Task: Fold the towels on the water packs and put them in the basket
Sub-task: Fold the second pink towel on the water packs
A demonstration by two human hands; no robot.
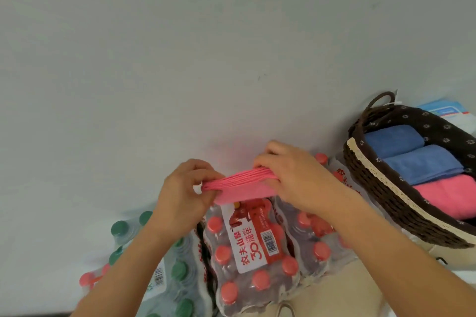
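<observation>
While we look down past our forearms, the nearest things are the water packs: a red-capped water pack (pixel 257 252) in the middle and a green-capped pack (pixel 177 273) to its left, both shrink-wrapped. Just beyond, over the far end of the red-capped pack, we've got the pink towel (pixel 242 184) folded into a thick stack, its layered edges showing along the top. Our left hand (pixel 185 195) pinches its left end, fingers and thumb curled round the layers. Our right hand (pixel 298 180) grips the right end, fingers wrapped over the top. Whether the towel rests on the pack or hangs just clear of it, we cannot tell.

Farther off to the right sits the basket (pixel 386 188), and it already holds two blue towels (pixel 422 165) and a second pink towel (pixel 450 195), side by side. By our reckoning three are done, and this one looks folded and only needs carrying across. No other loose towel shows on the packs.

The frame cuts off the basket's right end, our fingertips are buried in cloth, and a pale blue package (pixel 445 110) behind the basket is too blurred to read. Beyond it all, a plain wall (pixel 206 46).
</observation>
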